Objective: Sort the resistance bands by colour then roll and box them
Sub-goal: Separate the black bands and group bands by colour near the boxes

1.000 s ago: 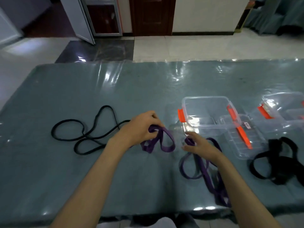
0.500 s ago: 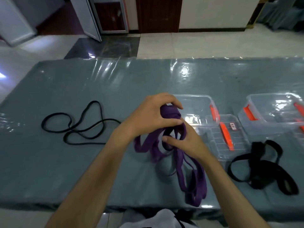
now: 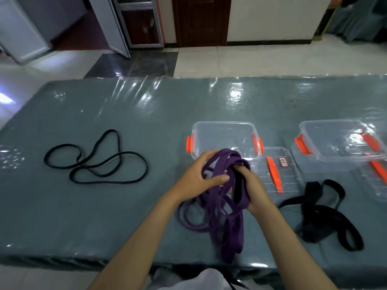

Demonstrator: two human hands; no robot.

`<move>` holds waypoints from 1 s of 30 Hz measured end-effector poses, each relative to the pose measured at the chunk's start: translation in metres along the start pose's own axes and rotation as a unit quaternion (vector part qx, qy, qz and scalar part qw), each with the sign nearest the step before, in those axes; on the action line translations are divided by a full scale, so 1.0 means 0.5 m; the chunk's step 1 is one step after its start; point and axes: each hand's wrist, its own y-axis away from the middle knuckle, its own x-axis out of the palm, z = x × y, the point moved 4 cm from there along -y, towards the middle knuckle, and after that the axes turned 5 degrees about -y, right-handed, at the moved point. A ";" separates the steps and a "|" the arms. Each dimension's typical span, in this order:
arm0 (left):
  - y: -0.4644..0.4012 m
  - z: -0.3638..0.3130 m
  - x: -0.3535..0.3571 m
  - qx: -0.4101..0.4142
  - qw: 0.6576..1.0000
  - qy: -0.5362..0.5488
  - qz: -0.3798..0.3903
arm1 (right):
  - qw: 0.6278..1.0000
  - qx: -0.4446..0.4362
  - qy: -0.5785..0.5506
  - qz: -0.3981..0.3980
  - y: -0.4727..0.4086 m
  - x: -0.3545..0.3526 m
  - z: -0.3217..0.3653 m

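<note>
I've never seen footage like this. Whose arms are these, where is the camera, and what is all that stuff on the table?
No machine here: these are a person's two bare arms, filmed by one wide-angle camera worn on the head, looking forward and down. That is why the arms enter from the bottom edge.

The left hand and the right hand both hold a bundle of purple resistance bands; loose loops of it hang down onto the table, which has a shiny grey-green cover.

To the left lies a thin black band in loose curves. To the right lies a heap of wide black bands. Behind the hands stands an open clear box with orange clips, its lid beside it. A second clear box stands further right.
</note>
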 end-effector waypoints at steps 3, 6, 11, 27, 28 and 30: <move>0.021 0.130 0.038 -0.083 0.996 -0.030 0.009 | 0.994 0.057 0.009 -0.089 -0.028 -0.053 -0.049; 0.054 0.244 0.061 -0.155 0.984 -0.088 0.000 | 0.981 0.076 0.129 -0.125 -0.042 -0.102 -0.099; 0.087 0.300 0.091 -0.189 0.965 -0.177 0.044 | 0.891 0.032 0.448 -0.073 -0.033 -0.126 -0.132; 0.127 0.302 -0.029 -0.133 0.886 -0.441 0.062 | 0.612 -0.046 0.767 -0.191 -0.002 -0.019 -0.153; 0.129 0.310 -0.050 -0.140 0.884 -0.443 0.050 | 0.611 -0.070 0.766 -0.189 -0.002 -0.005 -0.155; 0.133 0.326 -0.093 -0.153 0.884 -0.440 0.031 | 0.604 -0.119 0.767 -0.177 -0.006 0.031 -0.162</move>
